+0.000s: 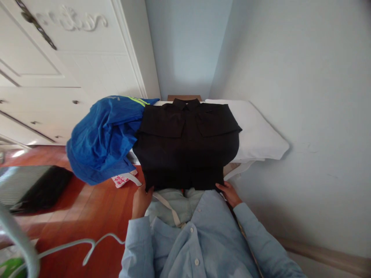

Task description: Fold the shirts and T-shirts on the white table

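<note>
A black collared shirt (188, 150) with two chest flaps lies spread front side up over a narrow white table, its collar at the far end. My left hand (142, 199) pinches the near left corner of its hem. At the near right corner, my right hand (228, 194) grips the hem between thumb and fingers. A blue garment (104, 135) with a yellow-green stripe is bunched at the left, against the shirt's edge. White cloth (255, 131) shows from under the shirt on the right.
White cabinets (95, 69) stand at the left, a pale wall (304, 116) at the right. A dark flat item (43, 189) lies on the red wooden floor (95, 216). A pale metal frame (31, 247) is at lower left.
</note>
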Motion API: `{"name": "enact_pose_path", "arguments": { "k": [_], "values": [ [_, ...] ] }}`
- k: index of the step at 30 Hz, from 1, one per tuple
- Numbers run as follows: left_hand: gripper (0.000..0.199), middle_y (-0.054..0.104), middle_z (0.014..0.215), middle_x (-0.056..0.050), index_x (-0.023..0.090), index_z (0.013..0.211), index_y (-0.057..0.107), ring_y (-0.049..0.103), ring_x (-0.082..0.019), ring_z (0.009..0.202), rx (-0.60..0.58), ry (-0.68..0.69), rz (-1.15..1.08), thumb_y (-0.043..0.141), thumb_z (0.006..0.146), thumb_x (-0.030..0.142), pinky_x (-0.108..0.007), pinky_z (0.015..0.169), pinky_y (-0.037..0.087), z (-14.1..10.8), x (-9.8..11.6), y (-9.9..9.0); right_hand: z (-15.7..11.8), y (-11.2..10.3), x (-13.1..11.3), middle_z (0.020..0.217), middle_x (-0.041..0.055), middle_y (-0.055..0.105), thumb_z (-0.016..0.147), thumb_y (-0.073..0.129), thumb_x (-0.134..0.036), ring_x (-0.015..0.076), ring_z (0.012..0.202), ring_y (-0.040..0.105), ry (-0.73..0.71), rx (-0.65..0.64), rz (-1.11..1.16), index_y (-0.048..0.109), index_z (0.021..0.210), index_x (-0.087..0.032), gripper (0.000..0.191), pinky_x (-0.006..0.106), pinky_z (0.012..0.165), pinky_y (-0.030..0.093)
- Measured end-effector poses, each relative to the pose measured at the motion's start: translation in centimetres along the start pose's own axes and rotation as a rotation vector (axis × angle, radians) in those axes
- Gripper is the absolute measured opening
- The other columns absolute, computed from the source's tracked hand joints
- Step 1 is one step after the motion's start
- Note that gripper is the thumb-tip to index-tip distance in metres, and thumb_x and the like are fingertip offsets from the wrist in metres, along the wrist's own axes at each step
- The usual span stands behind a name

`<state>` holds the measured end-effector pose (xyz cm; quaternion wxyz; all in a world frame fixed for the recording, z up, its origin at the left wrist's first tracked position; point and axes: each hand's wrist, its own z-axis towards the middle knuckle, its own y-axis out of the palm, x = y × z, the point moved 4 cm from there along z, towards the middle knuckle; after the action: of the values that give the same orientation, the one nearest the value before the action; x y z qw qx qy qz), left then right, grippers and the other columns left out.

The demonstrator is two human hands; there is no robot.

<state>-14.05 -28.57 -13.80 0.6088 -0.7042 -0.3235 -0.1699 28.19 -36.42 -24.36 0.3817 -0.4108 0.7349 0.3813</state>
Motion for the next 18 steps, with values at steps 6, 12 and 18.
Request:
{"name": "enact_pose_path", "arguments": {
  "k": [6,12,18],
  "values": [
    [0.058,0.074,0.097,-0.007,0.015,0.109,0.071,0.069,-0.025,0.090,0.214,-0.109,-0.763,0.068,0.069,0.058,-0.032,0.078,0.055,-1.6,0.2,-1.9,-1.2,-0.5,-2.1,0.101,0.0022,0.077,0.056,0.093,-0.030,0.0237,0.096,0.071,-0.093,-0.020,0.226,0.072,0.093,-0.024,0.043,0.038,0.092,0.056],
    [0.048,0.072,0.082,-0.008,0.014,0.095,0.069,0.068,-0.024,0.073,-0.014,-0.261,-0.454,0.069,0.065,0.051,-0.031,0.061,0.052,-0.9,-2.5,-0.3,-2.0,-0.5,-2.3,0.098,0.0025,0.077,0.062,0.092,-0.037,0.0214,0.088,0.072,0.064,-0.073,0.160,0.071,0.102,-0.024,0.047,0.033,0.081,0.057],
    [0.042,0.071,0.081,-0.012,0.018,0.085,0.065,0.070,-0.032,0.084,-0.039,-0.116,0.005,0.050,0.082,0.057,-0.035,0.066,0.048,-0.7,-2.6,0.2,-2.1,-0.8,-1.7,0.093,0.0067,0.077,0.080,0.071,-0.065,0.0225,0.075,0.072,0.172,-0.164,0.175,0.072,0.102,-0.023,0.047,0.037,0.069,0.059]
  ]
}}
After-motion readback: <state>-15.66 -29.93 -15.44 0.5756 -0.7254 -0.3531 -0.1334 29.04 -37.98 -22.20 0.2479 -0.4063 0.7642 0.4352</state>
